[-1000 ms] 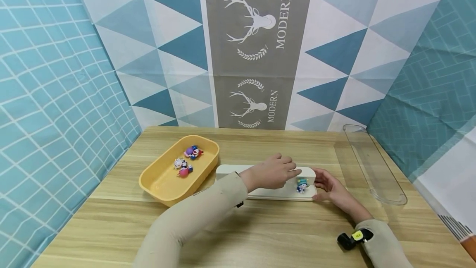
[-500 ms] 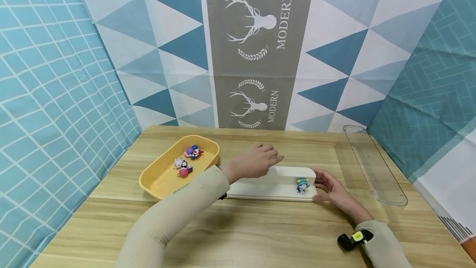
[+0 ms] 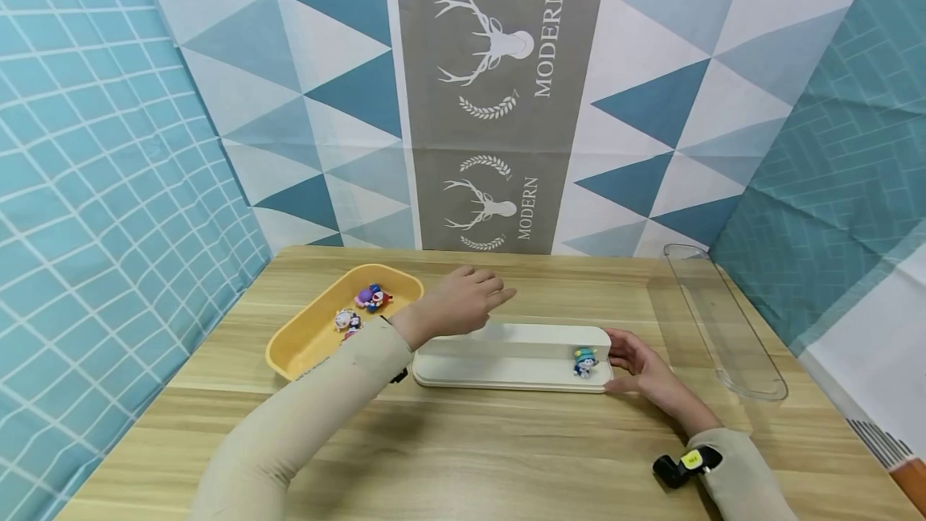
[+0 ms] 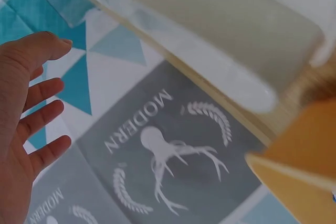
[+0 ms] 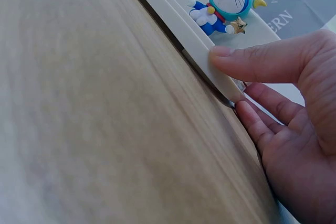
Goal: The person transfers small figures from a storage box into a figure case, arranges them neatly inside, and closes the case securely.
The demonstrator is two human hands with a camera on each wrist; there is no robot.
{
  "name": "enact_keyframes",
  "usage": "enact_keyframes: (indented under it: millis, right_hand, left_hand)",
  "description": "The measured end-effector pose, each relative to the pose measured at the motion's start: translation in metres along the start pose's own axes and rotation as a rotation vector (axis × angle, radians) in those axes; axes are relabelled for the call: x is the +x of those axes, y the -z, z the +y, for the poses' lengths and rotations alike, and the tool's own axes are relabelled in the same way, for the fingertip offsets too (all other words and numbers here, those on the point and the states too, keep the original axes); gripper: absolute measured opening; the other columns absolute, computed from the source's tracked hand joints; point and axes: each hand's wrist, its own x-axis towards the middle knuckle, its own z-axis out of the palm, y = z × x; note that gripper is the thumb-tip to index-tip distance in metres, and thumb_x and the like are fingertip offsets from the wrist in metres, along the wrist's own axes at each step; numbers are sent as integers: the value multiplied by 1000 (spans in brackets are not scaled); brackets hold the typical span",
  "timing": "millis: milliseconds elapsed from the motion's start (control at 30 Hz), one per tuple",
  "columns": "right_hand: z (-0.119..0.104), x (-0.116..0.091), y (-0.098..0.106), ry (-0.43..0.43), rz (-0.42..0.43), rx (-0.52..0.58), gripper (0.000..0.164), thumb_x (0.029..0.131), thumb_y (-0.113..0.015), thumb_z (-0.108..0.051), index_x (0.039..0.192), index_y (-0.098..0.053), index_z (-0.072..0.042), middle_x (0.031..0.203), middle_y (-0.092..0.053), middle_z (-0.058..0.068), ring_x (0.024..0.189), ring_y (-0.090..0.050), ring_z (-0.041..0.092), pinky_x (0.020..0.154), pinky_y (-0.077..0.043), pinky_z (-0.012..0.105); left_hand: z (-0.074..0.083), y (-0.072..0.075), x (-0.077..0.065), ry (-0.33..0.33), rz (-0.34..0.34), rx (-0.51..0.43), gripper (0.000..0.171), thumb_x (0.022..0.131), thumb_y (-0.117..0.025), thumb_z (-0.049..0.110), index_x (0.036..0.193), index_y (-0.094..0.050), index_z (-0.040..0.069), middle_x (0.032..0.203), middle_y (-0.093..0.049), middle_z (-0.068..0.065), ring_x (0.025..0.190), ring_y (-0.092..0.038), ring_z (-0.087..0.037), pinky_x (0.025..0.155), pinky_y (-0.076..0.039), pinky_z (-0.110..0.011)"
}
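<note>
Over the left part of a long, cream-white plastic stand with rounded ends and a raised back step (image 3: 499, 371), the person's left hand (image 3: 457, 301) is hovering, its grip standing apart, with the thumb spread away from the loosely bent fingers. The right hand (image 3: 646, 372) is holding the stand's right end, its grip clamped there, with the thumb pressing on the base's edge and the fingers bearing against the end. A small blue-and-white cat-like figurine in a teal hood with yellow horns (image 3: 585, 363) is standing on the stand's lower ledge, near that right end. The stand is resting on a wood-grain worktop (image 3: 506, 457). To its left, a yellow oval plastic tub (image 3: 292, 348) is holding several small colourful figurines (image 3: 374, 297), and the left beige sleeve (image 3: 318, 408) is partly covering it. A long, clear plastic cover (image 3: 723, 320) is lying at the far right.
</note>
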Motion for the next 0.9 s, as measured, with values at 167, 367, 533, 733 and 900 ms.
enact_keyframes:
  millis: [167, 367, 533, 733, 900]
  right_hand:
    - [-3, 1, 0, -20, 4, 0, 85, 72, -77, 16, 144, -33, 13, 130, -47, 34, 111, -53, 3, 93, -46, 18]
    - [-5, 2, 0, -33, 1, 12, 85, 72, -77, 16, 144, -33, 13, 130, -47, 33, 111, -53, 3, 93, -46, 18]
    - [-3, 1, -1, -34, -3, 17, 84, 73, -77, 15, 144, -33, 12, 130, -48, 31, 111, -53, 5, 93, -46, 18]
    - [-2, 0, 0, -27, -1, 13, 84, 73, -77, 15, 144, -33, 13, 129, -49, 29, 111, -53, 4, 93, -46, 18]
    - [-1, 0, 0, -25, 0, 26, 84, 72, -77, 15, 143, -33, 14, 128, -50, 27, 110, -54, 4, 92, -46, 18]
  left_hand:
    - [-18, -1, -15, 35, 0, 0, 46, 91, -68, 22, 136, -61, 13, 122, -65, -3, 113, -59, -21, 90, -50, -36]
    - [-37, -2, -34, 51, -46, -58, 51, 89, -74, 23, 137, -60, 11, 123, -63, -5, 116, -57, -24, 95, -48, -39]
    - [-52, -5, -48, 77, -35, -120, 52, 87, -77, 19, 135, -60, 8, 120, -64, -9, 112, -58, -27, 92, -49, -40]
    - [-63, -8, -60, 134, -70, -168, 52, 87, -77, 15, 136, -60, 6, 119, -63, -12, 112, -56, -29, 92, -48, -42]
    - [-70, -15, -71, 173, -97, -180, 52, 88, -76, 14, 136, -60, 7, 119, -62, -12, 112, -56, -30, 92, -48, -44]
